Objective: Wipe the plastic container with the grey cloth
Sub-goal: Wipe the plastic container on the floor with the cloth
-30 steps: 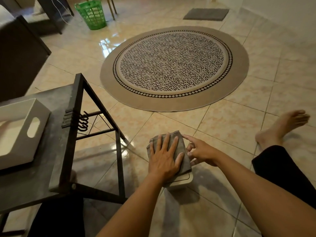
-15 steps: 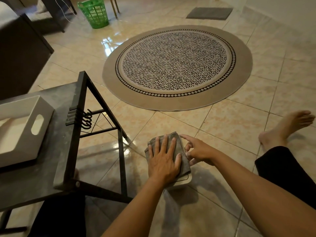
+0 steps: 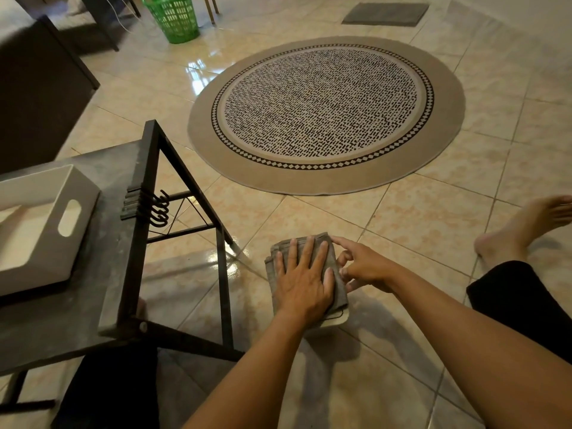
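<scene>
Head view: two hands, left hand (image 3: 301, 281) flat on one grey cloth (image 3: 335, 284).

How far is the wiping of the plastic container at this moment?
Done: the grey cloth already lies over the plastic container on the floor. In hand: the left hand presses flat on it, the right hand steadies its side. Left: cannot tell how much is clean.

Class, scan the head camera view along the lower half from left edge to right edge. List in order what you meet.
white tray → black metal table frame → left hand flat on the grey cloth → right hand → bare foot
</scene>
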Action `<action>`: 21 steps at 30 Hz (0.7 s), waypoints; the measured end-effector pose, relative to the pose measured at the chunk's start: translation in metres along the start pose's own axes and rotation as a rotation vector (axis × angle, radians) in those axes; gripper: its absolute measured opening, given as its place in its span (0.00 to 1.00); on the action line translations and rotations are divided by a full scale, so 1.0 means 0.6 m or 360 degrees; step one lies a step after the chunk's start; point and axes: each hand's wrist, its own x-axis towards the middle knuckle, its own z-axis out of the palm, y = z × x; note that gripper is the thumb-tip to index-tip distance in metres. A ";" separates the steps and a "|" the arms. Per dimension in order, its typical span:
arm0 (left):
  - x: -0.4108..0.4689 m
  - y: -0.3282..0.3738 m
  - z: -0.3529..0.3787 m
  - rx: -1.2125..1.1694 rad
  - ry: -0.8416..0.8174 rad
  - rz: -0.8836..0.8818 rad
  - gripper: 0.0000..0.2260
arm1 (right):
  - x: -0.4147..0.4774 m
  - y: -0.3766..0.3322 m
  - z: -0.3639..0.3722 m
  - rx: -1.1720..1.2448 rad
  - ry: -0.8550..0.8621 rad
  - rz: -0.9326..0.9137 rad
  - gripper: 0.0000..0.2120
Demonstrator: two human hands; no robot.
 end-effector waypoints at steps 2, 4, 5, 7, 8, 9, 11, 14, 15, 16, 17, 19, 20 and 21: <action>0.007 -0.013 -0.003 -0.0008 -0.0002 -0.0057 0.28 | 0.001 -0.001 0.001 0.0016 0.0004 -0.0013 0.41; 0.004 -0.024 -0.002 -0.0038 -0.0008 -0.0109 0.29 | 0.002 -0.002 0.002 0.0041 0.0015 -0.0019 0.40; -0.001 -0.025 -0.001 -0.0042 -0.0011 -0.0114 0.29 | 0.003 -0.003 0.003 0.0044 0.0017 -0.0022 0.39; -0.006 -0.016 0.001 -0.0017 -0.0017 -0.0084 0.29 | 0.006 -0.005 0.002 0.0024 0.0021 -0.0022 0.40; -0.005 -0.009 0.001 -0.0002 -0.0008 -0.0069 0.28 | 0.007 -0.007 0.002 0.0011 0.0021 -0.0019 0.40; -0.002 -0.004 0.000 0.0010 0.0003 -0.0063 0.28 | 0.007 -0.008 0.001 0.0002 0.0021 -0.0012 0.41; 0.005 0.003 -0.003 0.0019 0.0006 -0.0074 0.28 | 0.007 -0.009 0.001 0.0004 0.0012 0.0013 0.42; 0.005 0.002 -0.009 0.0015 0.0006 -0.0093 0.28 | 0.003 -0.014 -0.001 0.0058 -0.0066 0.0069 0.44; 0.004 0.001 -0.010 0.0010 0.0001 -0.0104 0.28 | 0.002 -0.015 0.000 0.0075 -0.0098 0.0084 0.44; 0.003 0.001 -0.012 0.0004 -0.0009 -0.0122 0.28 | 0.001 -0.016 0.000 0.0079 -0.0115 0.0092 0.45; 0.002 0.002 -0.012 0.0004 -0.0018 -0.0142 0.28 | 0.000 -0.017 0.001 0.0072 -0.0116 0.0093 0.45; 0.001 0.007 -0.012 0.0009 -0.0028 -0.0158 0.28 | -0.001 -0.017 0.002 0.0048 -0.0097 0.0083 0.45; 0.003 0.009 -0.012 0.0008 -0.0029 -0.0148 0.28 | -0.002 -0.017 0.002 0.0047 -0.0091 0.0079 0.45; 0.005 0.008 -0.012 0.0002 -0.0026 -0.0133 0.28 | -0.003 -0.017 0.002 0.0050 -0.0088 0.0077 0.45</action>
